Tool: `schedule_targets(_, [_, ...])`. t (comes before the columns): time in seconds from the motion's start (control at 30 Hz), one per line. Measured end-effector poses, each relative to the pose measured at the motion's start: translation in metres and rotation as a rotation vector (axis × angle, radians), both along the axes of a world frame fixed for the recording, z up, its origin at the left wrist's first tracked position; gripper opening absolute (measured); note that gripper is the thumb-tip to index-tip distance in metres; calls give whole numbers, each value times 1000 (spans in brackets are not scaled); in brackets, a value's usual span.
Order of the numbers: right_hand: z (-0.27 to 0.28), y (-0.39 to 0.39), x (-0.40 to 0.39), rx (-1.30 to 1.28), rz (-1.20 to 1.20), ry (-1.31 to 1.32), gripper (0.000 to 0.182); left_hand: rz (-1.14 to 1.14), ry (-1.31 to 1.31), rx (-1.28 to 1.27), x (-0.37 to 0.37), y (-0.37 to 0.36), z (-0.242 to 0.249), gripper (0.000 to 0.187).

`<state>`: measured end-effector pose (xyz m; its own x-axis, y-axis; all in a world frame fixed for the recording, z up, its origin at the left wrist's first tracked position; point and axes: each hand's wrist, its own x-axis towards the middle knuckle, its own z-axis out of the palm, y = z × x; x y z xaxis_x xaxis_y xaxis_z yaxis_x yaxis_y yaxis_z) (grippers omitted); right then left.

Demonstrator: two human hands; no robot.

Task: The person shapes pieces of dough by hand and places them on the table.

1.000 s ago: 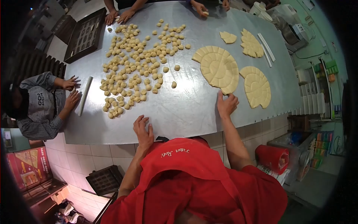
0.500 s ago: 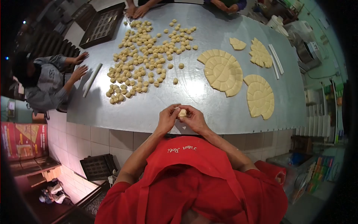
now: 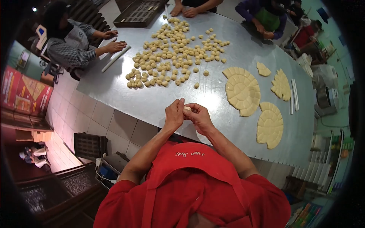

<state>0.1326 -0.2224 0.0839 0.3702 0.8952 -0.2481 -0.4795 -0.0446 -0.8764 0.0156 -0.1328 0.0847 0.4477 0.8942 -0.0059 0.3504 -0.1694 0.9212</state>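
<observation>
Above the near edge of the metal table, my left hand and my right hand meet around a small piece of pale dough. Fingers of both hands close on it, covering most of its surface. Beyond them many small dough balls are spread over the tabletop, with one single ball lying closest to my hands. To the right lie a large round of dough scored into pieces, a second cut slab, a smaller cut slab and a dough wedge.
White rods lie at the table's right side; another rod is at the left, by a co-worker's hands. A dark moulded tray sits at the far left corner. Two more people stand across the table.
My view has turned, so the table appears tilted and shifted right. My hands have closed further over the dough piece, which shows less now.
</observation>
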Motion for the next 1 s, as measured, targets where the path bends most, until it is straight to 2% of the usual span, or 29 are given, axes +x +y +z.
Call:
schedule_targets(0.07, [-1, 0, 6, -42, 156, 199, 21, -35, -53, -161, -6, -3, 5, 53])
schedule_targets(0.1, [-1, -6, 16, -45, 167, 198, 21, -24, -55, -163, -11, 1, 0, 53])
schedule_targets(0.17, [1, -14, 40, 1, 831, 395, 20, 56, 269, 88, -27, 22, -27, 50])
schedule_targets(0.2, [16, -15, 35, -86, 824, 145, 22, 139, 299, 187, -41, 35, -48, 47])
schedule_targets(0.27, [17, -25, 32, -171, 540, -208, 27, 120, 395, 224, -83, 61, -76, 34])
schedule_targets(0.3, [-2, -35, 40, -171, 543, -208, 27, 61, 685, 296, -100, 63, -57, 24])
schedule_targets(0.37, [-59, -57, 66, -327, -97, -934, 20, 61, 653, 357, -128, 70, -62, 20])
schedule_targets(0.4, [-63, -65, 60, -326, -87, -938, 20, 57, 627, 413, -138, 66, -68, 19])
schedule_targets(0.43, [-65, -73, 50, -250, -53, -1284, 22, -22, 655, 503, -138, 57, -73, 30])
schedule_targets(0.47, [-68, -77, 39, -158, -20, -1627, 25, -117, 568, 528, -129, 50, -80, 33])
schedule_targets(0.5, [-83, -71, 21, -74, 43, -1420, 30, -212, 479, 552, -110, 40, -77, 36])
schedule_targets(0.53, [-89, -55, 8, 131, 101, -1459, 27, -305, 278, 595, -91, 42, -88, 38])
schedule_targets(0.6, [-76, -9, -7, 232, 306, -1392, 24, -458, 210, 531, -49, 57, -70, 37])
schedule_targets(0.63, [-79, 11, -3, 239, 247, -1460, 23, -438, 270, 612, -32, 70, -80, 38])
schedule_targets(0.67, [-83, 30, 3, 242, 188, -1526, 22, -372, 211, 644, -21, 87, -90, 40])
schedule_targets(0.7, [-83, 41, 18, 223, 184, -1561, 20, -375, 211, 661, -21, 105, -88, 40])
schedule_targets(0.73, [-81, 47, 29, 202, 59, -1610, 19, -374, 211, 682, -27, 121, -85, 40])
schedule_targets(0.87, [-69, 15, 53, -40, -65, -1716, 10, -310, 301, 781, -85, 143, -84, 36])
schedule_targets(0.93, [-76, -9, 39, -15, -36, -1678, 7, -233, 231, 613, -113, 124, -98, 33])
schedule_targets(0.97, [-73, -16, 22, -110, -86, -1647, 10, -228, 232, 610, -119, 110, -98, 33])
schedule_targets(1.0, [-70, -14, 7, -204, -137, -1613, 14, -226, 156, 418, -125, 97, -94, 36])
